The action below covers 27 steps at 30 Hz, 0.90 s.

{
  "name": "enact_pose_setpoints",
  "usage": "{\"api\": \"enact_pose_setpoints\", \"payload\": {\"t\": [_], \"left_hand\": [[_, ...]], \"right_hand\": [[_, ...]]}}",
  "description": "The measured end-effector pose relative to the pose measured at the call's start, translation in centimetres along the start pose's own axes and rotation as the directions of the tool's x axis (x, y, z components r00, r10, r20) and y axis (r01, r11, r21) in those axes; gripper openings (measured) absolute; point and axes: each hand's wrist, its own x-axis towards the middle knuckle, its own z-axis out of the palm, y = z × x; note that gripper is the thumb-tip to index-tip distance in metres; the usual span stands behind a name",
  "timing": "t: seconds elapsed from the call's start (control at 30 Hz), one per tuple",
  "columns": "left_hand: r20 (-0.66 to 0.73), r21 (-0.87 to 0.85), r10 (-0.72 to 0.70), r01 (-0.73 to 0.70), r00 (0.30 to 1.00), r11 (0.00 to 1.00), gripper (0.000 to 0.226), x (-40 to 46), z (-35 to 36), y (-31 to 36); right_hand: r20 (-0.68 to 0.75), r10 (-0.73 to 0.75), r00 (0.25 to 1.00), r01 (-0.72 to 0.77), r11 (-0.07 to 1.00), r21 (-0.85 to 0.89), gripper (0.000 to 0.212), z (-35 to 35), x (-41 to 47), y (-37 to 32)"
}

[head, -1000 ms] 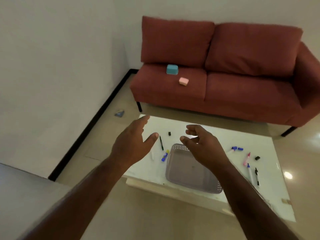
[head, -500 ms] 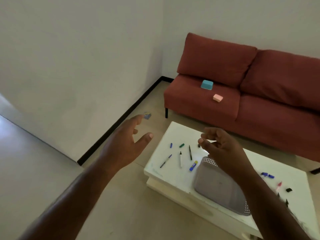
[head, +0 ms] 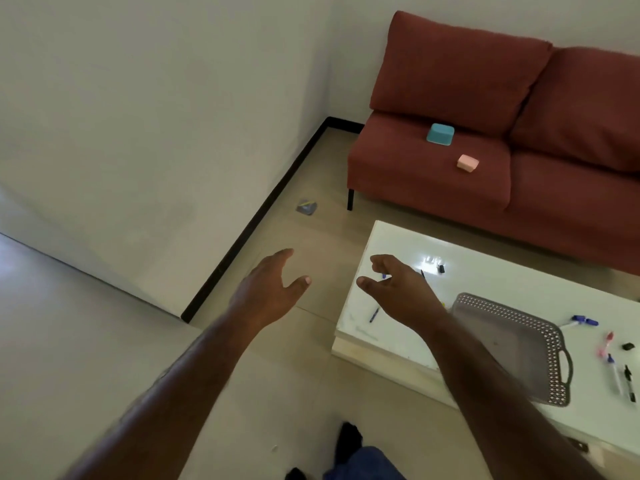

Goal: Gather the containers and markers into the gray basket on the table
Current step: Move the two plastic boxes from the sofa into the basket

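Gray basket (head: 512, 344) empty as before, left hand (head: 266, 292) and right hand (head: 398, 292) unchanged, spread, holding nothing

Both forearms bare to the frame edge — no sleeves, watch or rings on the left hand (head: 266, 296) or right hand (head: 398, 294) — with blue trousers (head: 363, 464) and dark footwear (head: 349, 441) below.

Glossy white table (head: 485, 282), perforated plastic basket (head: 540, 327), cloth sofa (head: 433, 174)
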Motion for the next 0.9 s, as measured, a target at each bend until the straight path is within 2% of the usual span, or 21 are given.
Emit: {"api": "enact_pose_setpoints", "payload": {"t": [0.37,0.57,0.9], "left_hand": [[0.056,0.027,-0.073,0.072,0.996,0.997,0.072,13.1,-3.6,-4.8],[0.075,0.008,-0.062,0.061,0.995,0.998,0.073,20.4,-5.4,-5.0],[0.223,-0.010,0.065,-0.064,0.973,0.998,0.071,34.6,-6.2,-5.8]], "right_hand": [[0.130,-0.010,0.992,0.010,1.000,0.006,0.063,3.6,14.2,-4.9],[0.135,-0.006,0.991,0.007,1.000,-0.006,0.065,2.9,20.9,-7.7],[0.057,0.192,0.980,-0.190,0.981,-0.037,0.065,2.7,30.8,-8.6]]}}
